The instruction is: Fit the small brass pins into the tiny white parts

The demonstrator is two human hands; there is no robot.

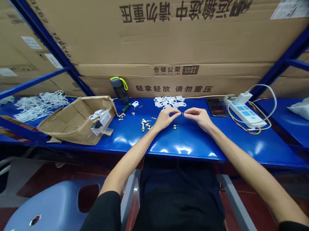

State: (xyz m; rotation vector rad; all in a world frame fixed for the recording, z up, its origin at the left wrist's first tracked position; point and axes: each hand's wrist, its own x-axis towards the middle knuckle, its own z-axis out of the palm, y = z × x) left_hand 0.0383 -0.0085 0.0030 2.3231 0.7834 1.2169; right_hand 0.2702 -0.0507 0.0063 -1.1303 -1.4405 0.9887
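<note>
Above the blue table, my left hand (166,118) and my right hand (199,117) meet fingertip to fingertip. Pinched between them is a small metal pin-like piece (182,113), too small to make out in detail. Two similar small pins (175,127) lie on the table just below the hands. Left of my left hand is a loose pile of small brass-and-white parts (145,125). Behind the hands sits a heap of flat white plastic pieces (169,101).
A cardboard box (66,124) with white items stands at the left, near a dark bottle (120,91) and a green-handled tool (127,107). A phone (216,107) and a white power strip (247,114) with cables lie right. Large cardboard (150,46) backs the table (135,141).
</note>
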